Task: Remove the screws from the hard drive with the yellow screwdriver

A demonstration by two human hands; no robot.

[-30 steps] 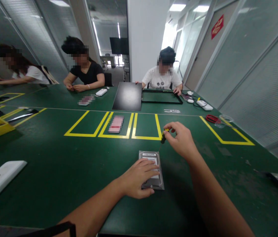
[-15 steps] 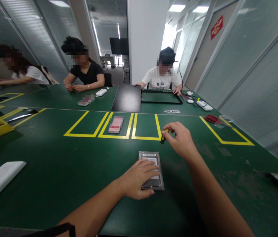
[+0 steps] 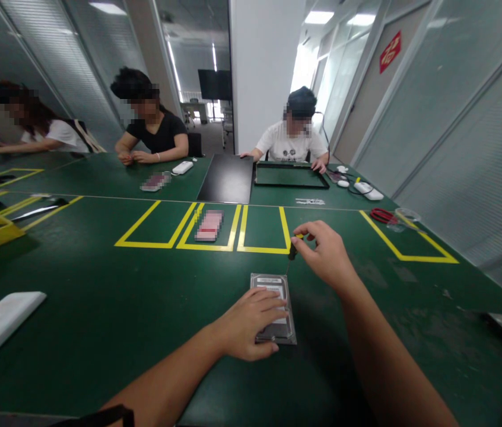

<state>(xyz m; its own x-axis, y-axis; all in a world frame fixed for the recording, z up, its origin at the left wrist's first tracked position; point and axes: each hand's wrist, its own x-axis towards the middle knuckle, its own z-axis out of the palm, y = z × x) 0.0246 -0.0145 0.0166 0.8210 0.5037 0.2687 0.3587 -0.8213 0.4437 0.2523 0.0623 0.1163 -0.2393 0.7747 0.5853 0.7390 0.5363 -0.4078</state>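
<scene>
A silver hard drive (image 3: 288,330) with a white label lies flat on the green table in front of me. Across its left side and label rests my left hand (image 3: 257,323), fingers spread flat, with the thumb by the near edge. My right hand (image 3: 322,252) pinches a small yellow-and-black screwdriver (image 3: 293,249) between thumb and fingers. The screwdriver stands nearly upright, its thin shaft pointing down at the drive's far right corner. Whether the tip touches a screw is too small to tell.
Yellow tape outlines (image 3: 264,249) mark the table, one around a pink phone-shaped object (image 3: 209,225). A white device (image 3: 2,329) lies left, red-handled pliers (image 3: 382,216) right. Opposite, a person handles a black panel (image 3: 226,179) and a black frame (image 3: 293,185); two more people sit left.
My left hand stays on the hard drive. The screwdriver in my right hand has shifted very slightly. Across the table, the black panel has slid a little to the left.
</scene>
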